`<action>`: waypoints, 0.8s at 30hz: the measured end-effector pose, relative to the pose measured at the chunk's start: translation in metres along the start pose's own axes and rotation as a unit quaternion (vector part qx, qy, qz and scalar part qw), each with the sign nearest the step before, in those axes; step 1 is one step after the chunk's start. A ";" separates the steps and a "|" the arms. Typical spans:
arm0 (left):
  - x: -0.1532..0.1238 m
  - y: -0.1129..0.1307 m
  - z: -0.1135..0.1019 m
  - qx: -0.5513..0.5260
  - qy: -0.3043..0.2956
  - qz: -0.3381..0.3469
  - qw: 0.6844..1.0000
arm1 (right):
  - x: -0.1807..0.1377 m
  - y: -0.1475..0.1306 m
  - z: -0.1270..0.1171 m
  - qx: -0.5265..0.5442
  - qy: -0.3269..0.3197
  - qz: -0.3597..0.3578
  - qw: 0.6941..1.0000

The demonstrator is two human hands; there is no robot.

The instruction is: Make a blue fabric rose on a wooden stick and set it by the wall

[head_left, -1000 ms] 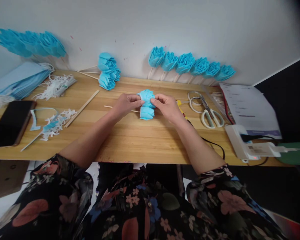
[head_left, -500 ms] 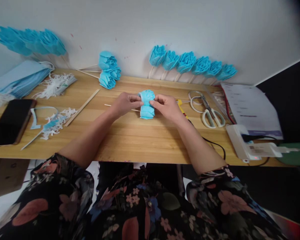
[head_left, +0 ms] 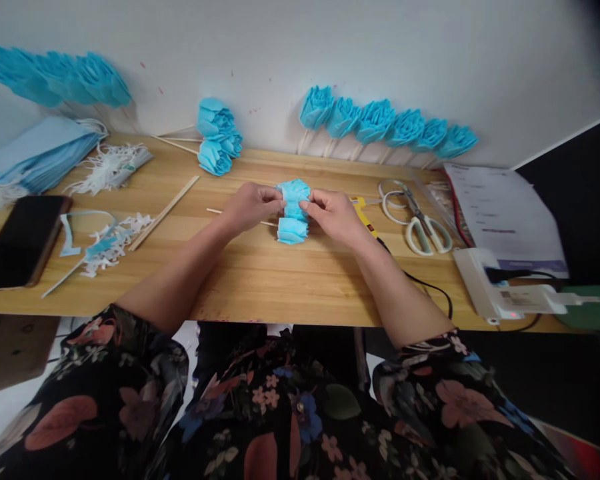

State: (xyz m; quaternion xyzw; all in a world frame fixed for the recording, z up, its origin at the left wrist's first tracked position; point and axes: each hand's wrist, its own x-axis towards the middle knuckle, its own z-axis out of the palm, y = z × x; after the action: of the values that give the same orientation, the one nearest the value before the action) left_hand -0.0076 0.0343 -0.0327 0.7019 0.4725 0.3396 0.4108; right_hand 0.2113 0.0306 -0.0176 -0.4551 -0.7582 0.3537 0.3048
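A pleated light-blue fabric strip (head_left: pixel 295 191) stretches between my hands over the middle of the wooden table. My left hand (head_left: pixel 254 205) pinches its left edge between thumb and fingers. At the opposite edge, my right hand (head_left: pixel 330 210) is closed on the same strip. Just nearer to me, the strip meets a rolled blue fabric flower head (head_left: pixel 293 231). A thin wooden stick (head_left: pixel 215 211) runs left from that roll, passing beneath my left hand.
Finished blue flowers (head_left: pixel 375 121) lean on the wall. Face masks (head_left: pixel 35 157), ear loops (head_left: pixel 113 167), a phone (head_left: pixel 23 241), and sticks (head_left: pixel 165 213) lie left. On the right are a yellow glue gun (head_left: pixel 364 217), scissors (head_left: pixel 420 217), tape ring, papers (head_left: pixel 505 213) and a power strip (head_left: pixel 480 283).
The rolled flower head has shifted slightly toward me, and more of the flat strip shows between it and my fingers. Both hands keep nearly the same place and grip.
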 end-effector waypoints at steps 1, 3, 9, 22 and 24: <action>0.000 -0.001 -0.001 -0.002 -0.002 0.002 1.000 | 0.000 0.001 0.000 0.005 -0.005 -0.002 1.000; 0.001 -0.003 -0.002 -0.003 -0.002 0.007 1.000 | 0.001 0.004 -0.001 0.026 -0.012 -0.003 1.000; 0.002 -0.004 -0.003 -0.006 -0.016 0.011 1.000 | 0.001 0.010 0.002 0.158 -0.004 0.025 0.987; 0.002 -0.006 0.000 -0.040 0.004 0.036 0.999 | 0.001 0.009 0.004 0.190 -0.055 0.018 0.980; 0.001 -0.003 -0.004 -0.019 -0.011 0.029 0.999 | 0.002 0.012 0.004 0.169 -0.040 0.023 0.985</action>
State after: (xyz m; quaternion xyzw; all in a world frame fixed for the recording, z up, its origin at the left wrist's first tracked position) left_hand -0.0123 0.0376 -0.0337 0.7112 0.4404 0.3528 0.4191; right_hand 0.2131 0.0356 -0.0289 -0.3998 -0.6884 0.5013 0.3390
